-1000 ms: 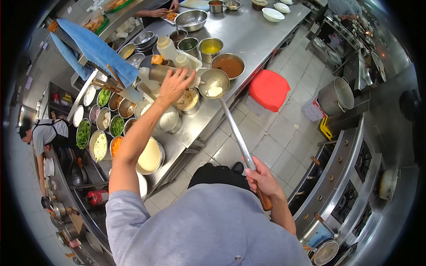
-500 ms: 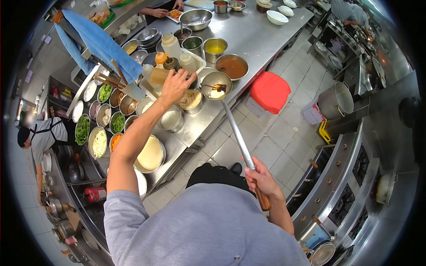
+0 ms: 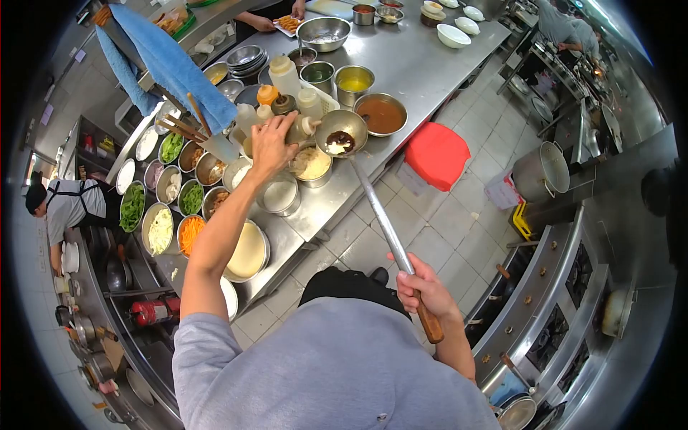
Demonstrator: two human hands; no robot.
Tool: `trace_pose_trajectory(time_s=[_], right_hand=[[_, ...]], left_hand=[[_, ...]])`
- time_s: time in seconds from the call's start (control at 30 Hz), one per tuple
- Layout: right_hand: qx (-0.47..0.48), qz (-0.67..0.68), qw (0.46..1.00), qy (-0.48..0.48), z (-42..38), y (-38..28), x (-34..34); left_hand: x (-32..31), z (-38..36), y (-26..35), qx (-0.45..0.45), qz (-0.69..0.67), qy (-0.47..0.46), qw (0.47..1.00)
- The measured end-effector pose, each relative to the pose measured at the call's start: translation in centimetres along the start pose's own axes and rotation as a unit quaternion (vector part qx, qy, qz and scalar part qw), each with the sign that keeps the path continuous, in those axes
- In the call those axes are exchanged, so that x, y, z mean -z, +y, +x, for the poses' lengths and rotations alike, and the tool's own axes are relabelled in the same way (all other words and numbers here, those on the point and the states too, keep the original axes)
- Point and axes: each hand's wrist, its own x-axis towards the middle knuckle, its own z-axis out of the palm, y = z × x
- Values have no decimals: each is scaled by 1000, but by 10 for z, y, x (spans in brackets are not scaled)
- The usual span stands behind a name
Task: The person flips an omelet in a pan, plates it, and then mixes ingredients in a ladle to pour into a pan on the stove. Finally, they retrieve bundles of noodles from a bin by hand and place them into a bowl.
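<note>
My right hand [image 3: 423,287] is closed round the lower handle of a long ladle [image 3: 383,215], just above its brown wooden end. The ladle's bowl is raised at the counter's edge, with dark sauce [image 3: 340,142] and some pale, whitish matter inside. My left hand [image 3: 272,143] grips a squeeze bottle [image 3: 297,130], lying tipped with its nozzle toward the ladle bowl. Fingers hide part of the bottle. Below that hand are a tub of pale, grainy stuff [image 3: 312,164] and a metal pot [image 3: 279,195]. Other squeeze bottles [image 3: 284,75] stand just beyond it.
Pots of brown sauce [image 3: 381,113] and yellow liquid [image 3: 354,80] flank the ladle. Tubs of cut vegetables [image 3: 158,228] line the left. A red-topped bin [image 3: 437,156] stands on the floor, stoves [image 3: 552,333] at right. Co-workers [image 3: 79,204] are at left and far side.
More dark sauce now shows in the ladle bowl, which has moved slightly left in view. My left hand has shifted a little, and the held bottle's nozzle end now shows.
</note>
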Motion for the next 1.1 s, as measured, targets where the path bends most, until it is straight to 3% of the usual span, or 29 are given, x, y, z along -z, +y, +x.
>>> trace_pose_trajectory(time_s=[0.13,0.23,0.37,0.5,0.6,0.7,0.83,0.97,1.03,1.1], right_hand=[[-8,15,1000,-13,1,-4,-3],[-8,12,1000,-18,2,-3,-5],[-2,14,1000,-17,-2,2,0],[13,19,1000,1,-9,7,6],[12,23,999,26,-14,13,10],[25,28,999,34,-17,18,16],[40,24,998,46,-26,23,22],[53,24,996,60,-39,26,32],[57,26,996,68,-46,29,37],[62,27,995,70,-50,30,44]], left_hand=[[-15,-9,-18,122,-110,80,983],[-23,-13,-36,249,-233,119,933],[-45,-28,-68,291,-212,127,924],[-19,-4,-39,211,40,89,973],[-17,33,-29,174,41,66,982],[-19,65,-23,246,85,-100,960],[-24,80,-23,274,105,-145,945],[-15,80,-9,225,-8,29,974],[5,81,5,164,-219,175,946],[20,94,5,116,-382,228,888]])
